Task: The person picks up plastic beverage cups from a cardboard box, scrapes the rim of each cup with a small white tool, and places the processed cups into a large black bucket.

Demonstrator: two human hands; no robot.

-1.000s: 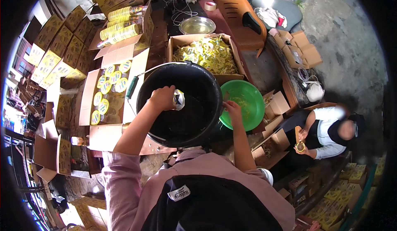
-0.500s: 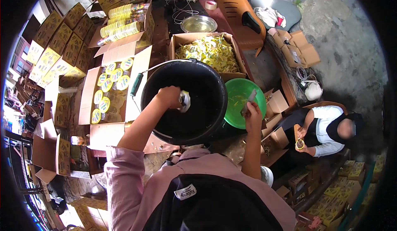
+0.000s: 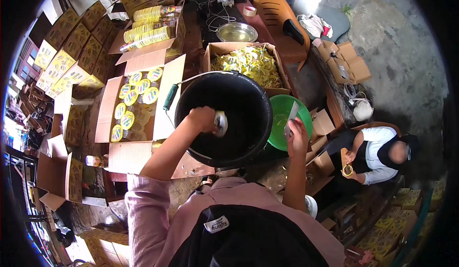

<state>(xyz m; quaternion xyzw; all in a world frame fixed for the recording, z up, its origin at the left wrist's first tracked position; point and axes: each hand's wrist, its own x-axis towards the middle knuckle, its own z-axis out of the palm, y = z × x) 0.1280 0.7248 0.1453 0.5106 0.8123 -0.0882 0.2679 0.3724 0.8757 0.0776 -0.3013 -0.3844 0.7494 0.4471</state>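
Observation:
Over the big black bucket (image 3: 248, 142), my left hand (image 3: 202, 119) is closed round a small whitish cup (image 3: 221, 123); my fingers hide part of it. My right hand (image 3: 298, 135) grips a flat, pale grey blade (image 3: 292, 116), its free end pointing up and away from me. That hand is above the near right side of a green basin (image 3: 306, 119), which stands against the bucket and has yellow scraps inside. The bucket's wire handle with its green grip (image 3: 170, 97) rests toward the left.
At left, an open carton (image 3: 109, 105) holds yellow-lidded cups; another carton (image 3: 187, 25) behind it holds stacked cups. A carton of yellow strips (image 3: 248, 66) and a metal bowl (image 3: 237, 32) stand behind the bucket. A seated person (image 3: 382, 152) works at right, holding a cup.
The whole view has shifted slightly. My left hand still holds the whitish cup over the bucket, now with its pale side turned more to view. The blade in my right hand stands more upright.

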